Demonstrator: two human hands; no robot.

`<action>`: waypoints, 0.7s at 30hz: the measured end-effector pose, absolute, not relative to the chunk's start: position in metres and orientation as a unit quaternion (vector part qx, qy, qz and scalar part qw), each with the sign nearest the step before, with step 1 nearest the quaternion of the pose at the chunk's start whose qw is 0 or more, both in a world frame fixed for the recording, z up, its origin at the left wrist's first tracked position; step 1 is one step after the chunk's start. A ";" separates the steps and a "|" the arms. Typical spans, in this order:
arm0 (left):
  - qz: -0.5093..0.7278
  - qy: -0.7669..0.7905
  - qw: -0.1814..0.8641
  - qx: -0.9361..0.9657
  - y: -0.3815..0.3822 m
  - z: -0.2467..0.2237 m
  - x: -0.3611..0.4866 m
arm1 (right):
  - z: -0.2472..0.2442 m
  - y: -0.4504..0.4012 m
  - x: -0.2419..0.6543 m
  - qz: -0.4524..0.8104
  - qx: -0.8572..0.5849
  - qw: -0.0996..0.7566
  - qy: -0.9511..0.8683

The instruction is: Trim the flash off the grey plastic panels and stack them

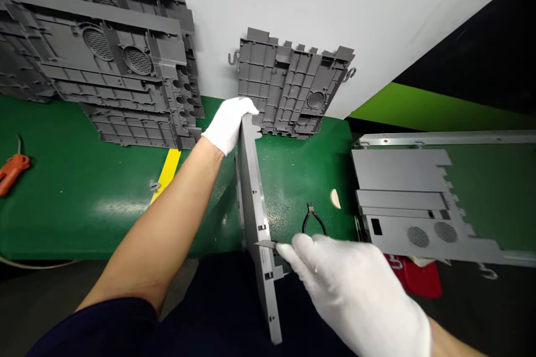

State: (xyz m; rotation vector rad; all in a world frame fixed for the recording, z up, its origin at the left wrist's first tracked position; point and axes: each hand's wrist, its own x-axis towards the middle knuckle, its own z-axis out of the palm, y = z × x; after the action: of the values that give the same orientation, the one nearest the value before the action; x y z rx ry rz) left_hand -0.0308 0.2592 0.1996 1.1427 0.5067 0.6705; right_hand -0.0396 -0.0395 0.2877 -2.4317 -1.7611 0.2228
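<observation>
A grey plastic panel [256,201] stands on edge before me, its narrow side with small slots turned up. My left hand [230,121], in a white glove, is closed around the panel's far end. My right hand [347,284], also gloved in white, grips a small knife; most of its handle is hidden in the fingers. The knife's blade [266,244] points left and lies at the panel's edge, between two slots. Whether the blade touches the plastic I cannot tell.
Grey moulded panels [113,56] lean at the left back, and another panel [293,83] leans against the white wall. Black-handled cutting pliers [312,217] lie on the green table [113,195]. An orange air gun [14,170] sits far left. At right, a panel [402,201] rests by a metal rail.
</observation>
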 end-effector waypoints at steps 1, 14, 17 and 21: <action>0.305 0.232 0.762 0.522 0.259 0.199 -0.032 | 0.289 -0.039 -0.040 0.052 -0.799 0.054 -0.597; 0.312 0.194 0.741 0.562 0.264 0.192 -0.037 | 0.297 -0.043 -0.044 -0.035 -0.744 -0.058 -0.665; 0.311 0.183 0.736 0.573 0.266 0.190 -0.036 | 0.297 -0.044 -0.044 -0.040 -0.742 -0.061 -0.667; 0.299 0.182 0.737 0.578 0.268 0.190 -0.035 | 0.294 -0.044 -0.042 -0.036 -0.738 -0.066 -0.671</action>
State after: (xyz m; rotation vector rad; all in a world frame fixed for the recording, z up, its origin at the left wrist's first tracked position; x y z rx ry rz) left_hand -0.0349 0.2677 0.1900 1.2690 0.3992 0.6576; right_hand -0.0424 -0.0442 0.2944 -2.4214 -2.2008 -0.1183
